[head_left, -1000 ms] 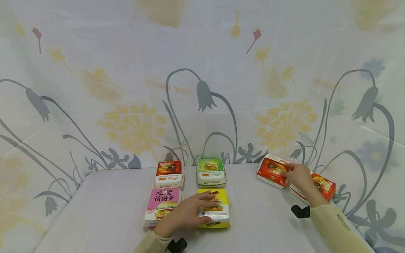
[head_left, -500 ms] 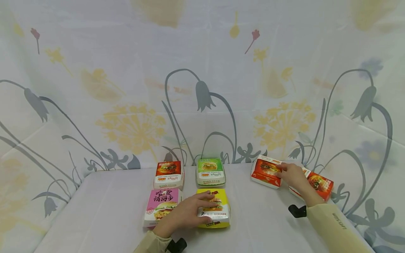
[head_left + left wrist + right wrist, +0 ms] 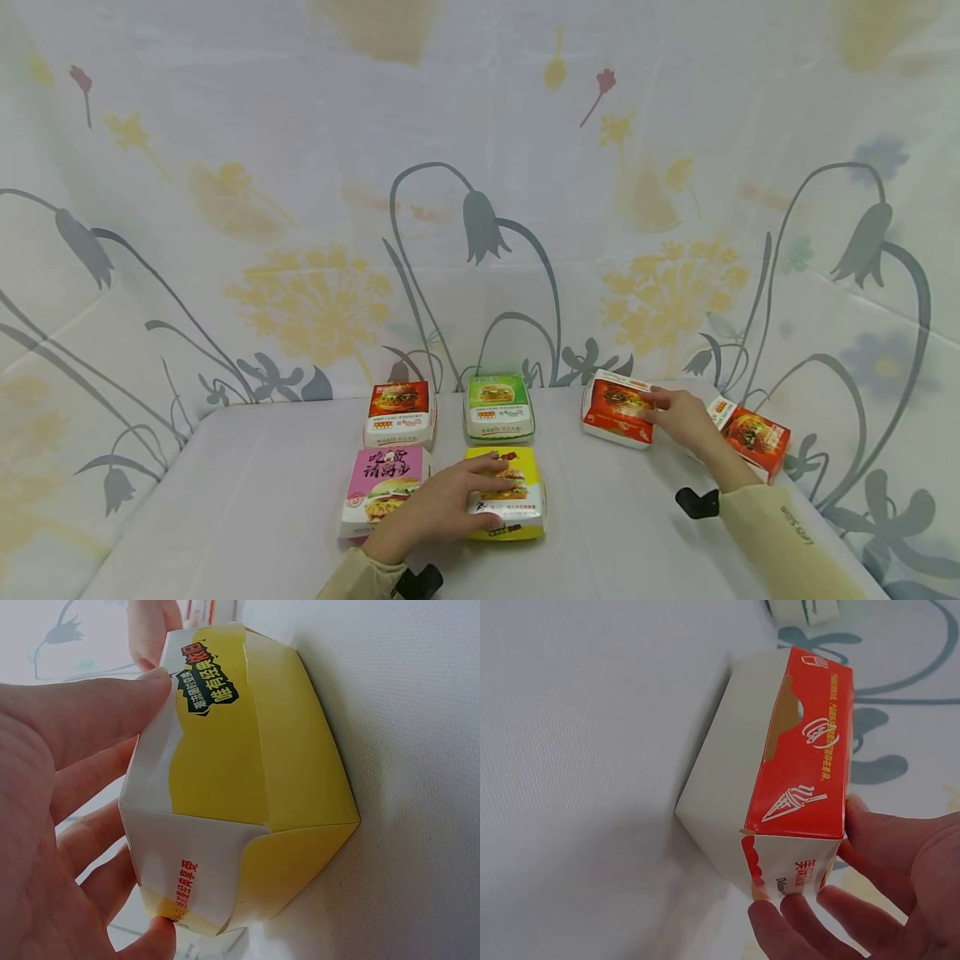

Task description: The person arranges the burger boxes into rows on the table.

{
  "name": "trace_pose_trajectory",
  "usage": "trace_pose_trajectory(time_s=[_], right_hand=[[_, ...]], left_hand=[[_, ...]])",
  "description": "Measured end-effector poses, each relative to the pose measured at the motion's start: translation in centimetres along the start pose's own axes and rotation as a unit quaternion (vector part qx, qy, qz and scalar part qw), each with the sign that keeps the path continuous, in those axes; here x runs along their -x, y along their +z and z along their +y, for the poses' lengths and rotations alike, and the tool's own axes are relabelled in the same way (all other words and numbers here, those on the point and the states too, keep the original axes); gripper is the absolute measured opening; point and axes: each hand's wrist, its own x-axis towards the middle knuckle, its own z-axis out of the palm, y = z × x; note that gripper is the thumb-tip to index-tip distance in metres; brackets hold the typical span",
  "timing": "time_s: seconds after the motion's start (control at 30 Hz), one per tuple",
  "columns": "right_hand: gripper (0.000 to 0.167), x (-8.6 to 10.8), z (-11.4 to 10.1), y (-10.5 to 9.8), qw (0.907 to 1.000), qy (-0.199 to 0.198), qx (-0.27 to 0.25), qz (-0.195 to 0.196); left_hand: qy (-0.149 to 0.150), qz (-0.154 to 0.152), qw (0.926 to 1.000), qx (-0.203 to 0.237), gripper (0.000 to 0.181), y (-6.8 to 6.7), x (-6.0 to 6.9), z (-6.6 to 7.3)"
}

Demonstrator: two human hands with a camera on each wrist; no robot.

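Note:
My left hand (image 3: 442,502) rests over a yellow and white burger box (image 3: 528,500); in the left wrist view its thumb lies on the top edge and its fingers spread across the top. On the right, my right hand (image 3: 686,421) touches a red and white burger box (image 3: 618,408). The right wrist view shows the fingertips (image 3: 769,915) against that box's right end, the thumb at its top edge. This box stands slightly turned on the cloth. Behind my right wrist sits a second red and white box (image 3: 757,437), partly covered by the arm.
A pink burger box (image 3: 386,487) stands left of the yellow one, partly behind my left hand. Behind them are a red and white box (image 3: 401,412) and a green and white box (image 3: 498,408). A white cloth (image 3: 247,500) covers the table; a flower-printed curtain (image 3: 315,167) hangs behind.
My right hand and the red box it touches have slid left, away from the other right-hand red box, toward the green box. The left hand stays on the yellow box.

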Motion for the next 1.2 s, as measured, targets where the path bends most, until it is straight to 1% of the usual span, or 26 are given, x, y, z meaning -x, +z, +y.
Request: trace_pose_trajectory(time_s=[0.17, 0.33, 0.5, 0.77, 0.87, 0.93, 1.07, 1.2], right_hand=[[0.052, -0.1, -0.1, 0.6, 0.9995, 0.007, -0.029, -0.009], [0.05, -0.1, -0.5, 1.6, 0.9979, 0.01, -0.063, -0.01], [0.05, -0.2, -0.7, 2.6, 0.9928, 0.026, -0.116, -0.015], [0.053, 0.4, -0.3, 3.3, 0.9865, 0.03, -0.161, 0.005], [0.054, 0.5, 0.0, 3.6, 0.9822, 0.039, -0.184, 0.004], [0.054, 0.4, 0.0, 3.7, 0.9802, 0.037, -0.195, 0.003], [0.054, 0.3, 0.0, 4.1, 0.9806, 0.034, -0.193, 0.008], [0.053, 0.0, 0.2, 4.3, 0.9819, 0.033, -0.186, 0.013]], left_hand=[[-0.001, 0.001, 1.0, 0.0, 0.044, 0.0, 0.0, 0.1], [0.001, 0.002, 1.0, 0.003, 0.044, 0.0, 0.0, 0.1], [0.004, 0.0, 1.0, 0.002, 0.044, 0.0, 0.0, 0.0], [0.014, 0.001, 0.9998, 0.013, 0.046, 0.1, -0.3, 0.0], [0.011, 0.006, 0.9998, 0.016, 0.047, 0.1, -0.4, 0.1], [0.004, 0.009, 0.9998, 0.019, 0.047, 0.0, -0.4, 0.2], [-0.002, 0.014, 0.9997, 0.021, 0.047, -0.2, -0.4, 0.4], [0.004, 0.022, 0.9994, 0.028, 0.046, -0.3, -0.5, 0.4]])
